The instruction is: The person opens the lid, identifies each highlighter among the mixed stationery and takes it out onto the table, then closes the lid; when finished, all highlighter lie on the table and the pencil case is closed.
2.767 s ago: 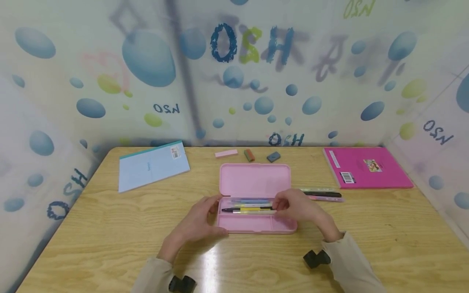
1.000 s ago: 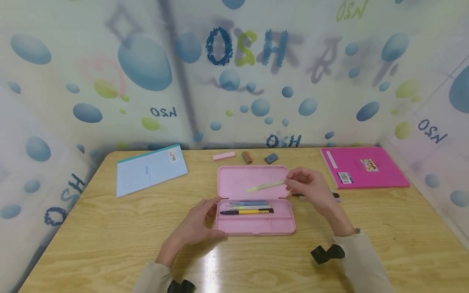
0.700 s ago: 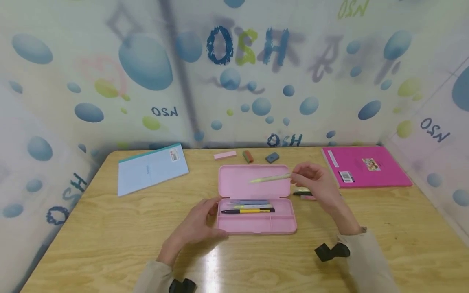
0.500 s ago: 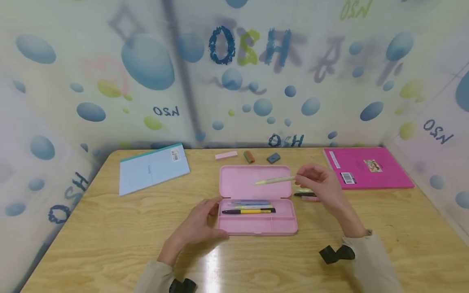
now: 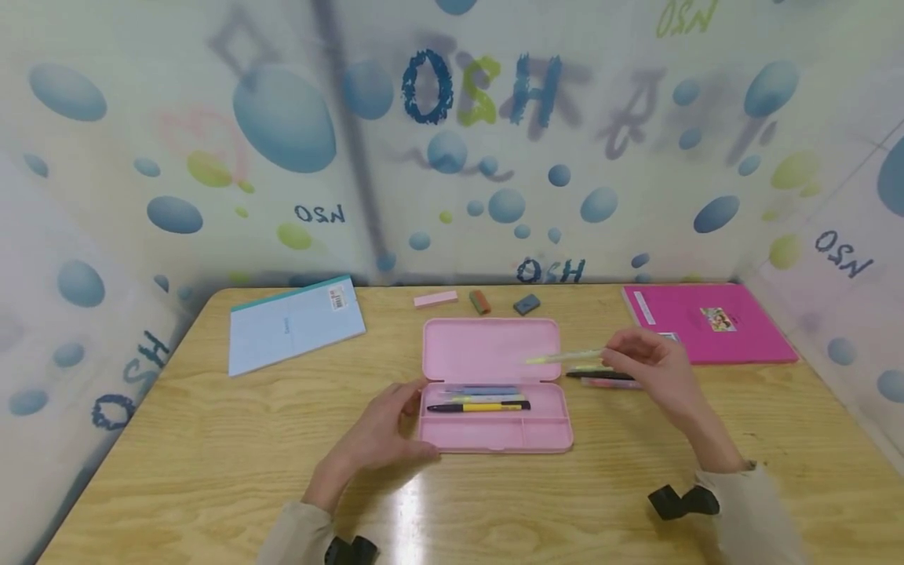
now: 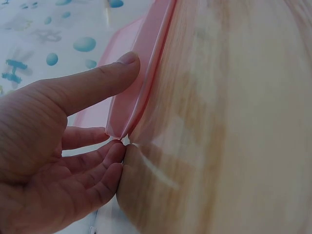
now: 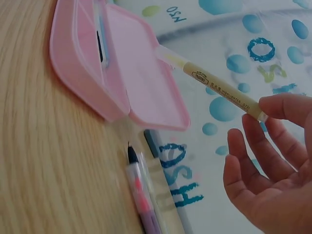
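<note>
An open pink pencil case (image 5: 472, 433) lies on the table with its lid (image 5: 490, 345) tilted back. In it are several pens, among them a yellow-and-black pen (image 5: 480, 406). My left hand (image 5: 384, 428) holds the case's left end, thumb on the front wall and fingers round the corner, as the left wrist view shows. Between thumb and fingertips my right hand (image 5: 653, 377) pinches one end of a pale yellow highlighter (image 7: 219, 88), raised right of the lid and pointing left. Under it lie several pens (image 5: 600, 376), one of them black; my right hand partly covers them.
A light blue notebook (image 5: 293, 329) lies at the back left and a magenta notebook (image 5: 741, 329) at the back right. Behind the case are a pink bar (image 5: 435, 299), an orange-green block (image 5: 479, 302) and a grey-blue eraser (image 5: 526, 304). A patterned curtain stands behind the table.
My right hand has taken the highlighter out of the pencil case, lifted it over the lid and moved it right toward the loose pens. My left hand has stayed on the case.
</note>
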The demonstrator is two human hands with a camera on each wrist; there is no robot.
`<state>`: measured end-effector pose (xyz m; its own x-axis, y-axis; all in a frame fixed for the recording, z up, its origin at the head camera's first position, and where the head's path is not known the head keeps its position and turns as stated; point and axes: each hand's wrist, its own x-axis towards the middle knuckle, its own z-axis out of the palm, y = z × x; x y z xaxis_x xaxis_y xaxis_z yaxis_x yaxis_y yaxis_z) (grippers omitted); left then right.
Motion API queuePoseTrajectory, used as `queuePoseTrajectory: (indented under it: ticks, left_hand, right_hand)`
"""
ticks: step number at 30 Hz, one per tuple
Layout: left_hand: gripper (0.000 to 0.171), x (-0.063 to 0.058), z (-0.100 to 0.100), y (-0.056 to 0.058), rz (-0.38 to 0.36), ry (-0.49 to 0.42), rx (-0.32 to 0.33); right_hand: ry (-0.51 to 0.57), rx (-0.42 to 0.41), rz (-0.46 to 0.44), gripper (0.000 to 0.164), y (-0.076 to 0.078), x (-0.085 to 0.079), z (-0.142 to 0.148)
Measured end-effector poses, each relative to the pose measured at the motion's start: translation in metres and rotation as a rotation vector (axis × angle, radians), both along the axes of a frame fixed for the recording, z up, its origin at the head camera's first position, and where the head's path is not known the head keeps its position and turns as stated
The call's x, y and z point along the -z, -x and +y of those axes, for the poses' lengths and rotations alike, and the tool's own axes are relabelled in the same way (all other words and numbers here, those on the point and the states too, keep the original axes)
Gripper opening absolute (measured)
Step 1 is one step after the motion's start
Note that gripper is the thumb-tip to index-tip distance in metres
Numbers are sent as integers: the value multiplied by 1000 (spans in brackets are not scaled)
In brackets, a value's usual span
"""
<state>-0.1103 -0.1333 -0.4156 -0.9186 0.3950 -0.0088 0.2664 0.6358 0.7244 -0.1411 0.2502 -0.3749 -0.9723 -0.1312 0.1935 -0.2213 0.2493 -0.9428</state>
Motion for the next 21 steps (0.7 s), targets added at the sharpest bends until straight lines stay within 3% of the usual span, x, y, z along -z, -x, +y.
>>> queuePoseTrajectory:
  ticks: [16, 21]
  left_hand:
    - [89, 1, -2, 0, 5, 5, 6]
    - [90, 1, -2, 0, -6, 1, 7]
  right_hand:
    - [98, -3, -42, 7, -13, 22, 51]
    - [29, 36, -56, 9, -16, 26, 65]
